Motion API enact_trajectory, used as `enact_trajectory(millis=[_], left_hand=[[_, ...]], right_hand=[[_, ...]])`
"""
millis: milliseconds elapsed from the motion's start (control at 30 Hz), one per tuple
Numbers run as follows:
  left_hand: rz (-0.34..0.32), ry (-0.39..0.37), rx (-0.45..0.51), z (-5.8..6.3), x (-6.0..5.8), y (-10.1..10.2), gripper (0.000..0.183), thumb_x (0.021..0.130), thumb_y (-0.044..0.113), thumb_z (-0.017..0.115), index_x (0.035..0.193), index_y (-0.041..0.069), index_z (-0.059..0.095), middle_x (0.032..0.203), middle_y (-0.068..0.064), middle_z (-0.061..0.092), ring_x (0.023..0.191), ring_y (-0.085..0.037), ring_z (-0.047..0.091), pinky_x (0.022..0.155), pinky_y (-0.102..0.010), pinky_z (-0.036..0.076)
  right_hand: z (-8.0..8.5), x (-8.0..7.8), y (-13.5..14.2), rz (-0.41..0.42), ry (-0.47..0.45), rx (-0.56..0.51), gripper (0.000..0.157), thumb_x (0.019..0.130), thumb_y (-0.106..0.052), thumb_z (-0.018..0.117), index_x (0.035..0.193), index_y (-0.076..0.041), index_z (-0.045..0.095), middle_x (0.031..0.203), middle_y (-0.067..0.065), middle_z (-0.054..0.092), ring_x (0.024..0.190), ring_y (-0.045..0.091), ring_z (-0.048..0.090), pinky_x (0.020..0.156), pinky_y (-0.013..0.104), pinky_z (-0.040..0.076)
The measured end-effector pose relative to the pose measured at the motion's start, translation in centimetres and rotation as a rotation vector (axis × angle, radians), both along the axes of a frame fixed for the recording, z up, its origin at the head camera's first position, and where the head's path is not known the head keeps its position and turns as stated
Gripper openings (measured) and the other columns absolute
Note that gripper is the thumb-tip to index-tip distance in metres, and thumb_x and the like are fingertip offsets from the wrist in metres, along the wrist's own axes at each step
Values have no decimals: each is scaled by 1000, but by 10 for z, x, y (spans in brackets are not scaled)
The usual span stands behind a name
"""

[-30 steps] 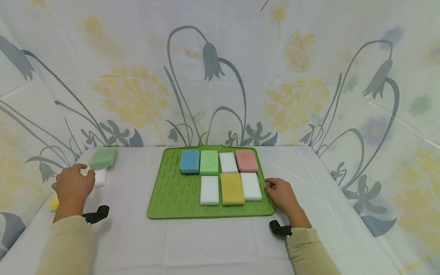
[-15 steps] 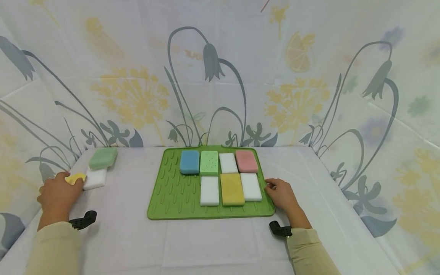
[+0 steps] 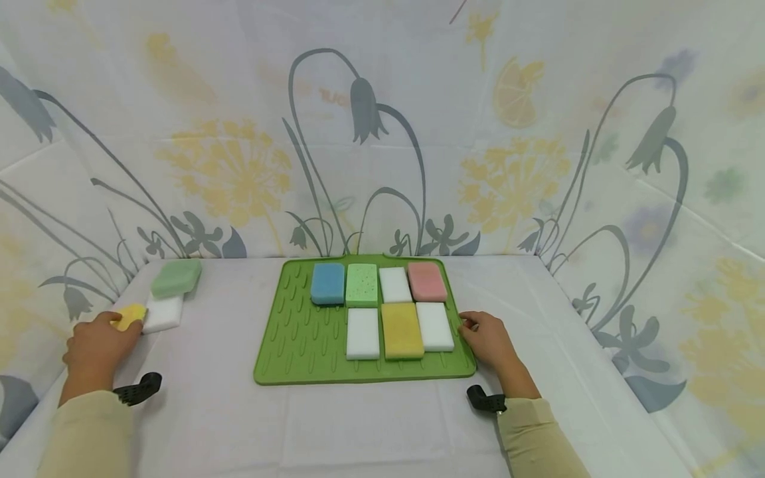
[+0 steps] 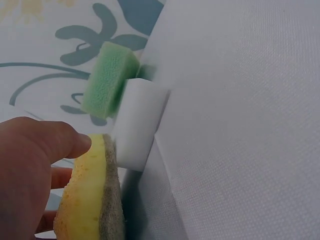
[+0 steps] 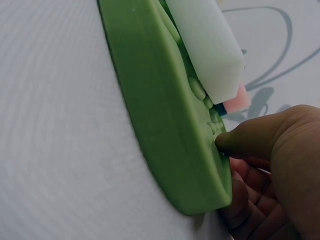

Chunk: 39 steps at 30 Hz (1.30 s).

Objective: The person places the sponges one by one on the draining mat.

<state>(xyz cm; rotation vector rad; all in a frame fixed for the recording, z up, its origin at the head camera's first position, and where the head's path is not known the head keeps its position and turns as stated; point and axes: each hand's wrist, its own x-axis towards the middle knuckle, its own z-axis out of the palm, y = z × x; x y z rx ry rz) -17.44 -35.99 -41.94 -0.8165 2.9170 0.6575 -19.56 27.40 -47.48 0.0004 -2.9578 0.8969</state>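
Note:
At the table's left, my left hand (image 3: 98, 348) grips a yellow sponge (image 4: 87, 195) with a greyish scouring layer, thumb on one side and fingers on the other. Just beyond it lie a white sponge (image 3: 163, 314) and a pale green sponge (image 3: 176, 277) that partly overlaps it. My right hand (image 3: 487, 340) pinches the right rim of a green ribbed mat (image 3: 293, 355), its thumb over the edge in the right wrist view. The mat carries a blue sponge (image 3: 328, 283), a speckled light green one, a pink sponge (image 3: 427, 281), a larger yellow sponge (image 3: 402, 330) and several white ones.
A white cloth (image 3: 370, 431) covers the table. Flower-printed fabric (image 3: 382, 159) rises behind it and at both sides. The mat's left part shows its bare ribs.
My left hand has moved left and toward me from beside the pale green and white sponges, and now holds the yellow sponge. The right hand has stayed at the mat's rim.

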Motion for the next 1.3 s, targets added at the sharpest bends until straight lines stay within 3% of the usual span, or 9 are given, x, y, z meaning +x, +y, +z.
enact_trajectory(millis=[367, 633, 1067, 1300], left_hand=[[46, -21, 85, -3, -3, -2, 69, 97, 35, 40, 145, -11, 24, 144, -40, 27, 129, -57, 28, 105, -62, 30], [65, -41, 58, -5, -3, -8, 67, 96, 35, 37, 144, -10, 24, 145, -40, 26, 130, -57, 26, 106, -60, 30], [39, -22, 89, 2, 3, -9, 72, 97, 39, 41, 145, -11, 22, 145, -41, 23, 130, -57, 25, 105, -61, 31], [-8, 2, 79, 8, 4, -5, 73, 97, 42, 41, 143, -12, 24, 143, -42, 26, 128, -57, 27, 104, -61, 31]], right_hand=[[0, 0, -1, 1, -1, -3, 37, 91, -16, 59, 124, -1, 63, 98, 9, 66, 78, 18, 57, 64, 29, 43], [1, 1, -1, 2, 0, 7, 37, 92, -16, 59, 125, -1, 63, 98, 9, 66, 80, 18, 58, 65, 30, 44], [1, 0, -1, 2, -2, 15, 37, 92, -16, 58, 125, -1, 63, 99, 9, 66, 79, 18, 57, 64, 29, 44], [-1, -1, 0, 3, -6, 8, 36, 92, -16, 58, 125, -1, 63, 99, 9, 66, 78, 17, 57, 63, 29, 43]])
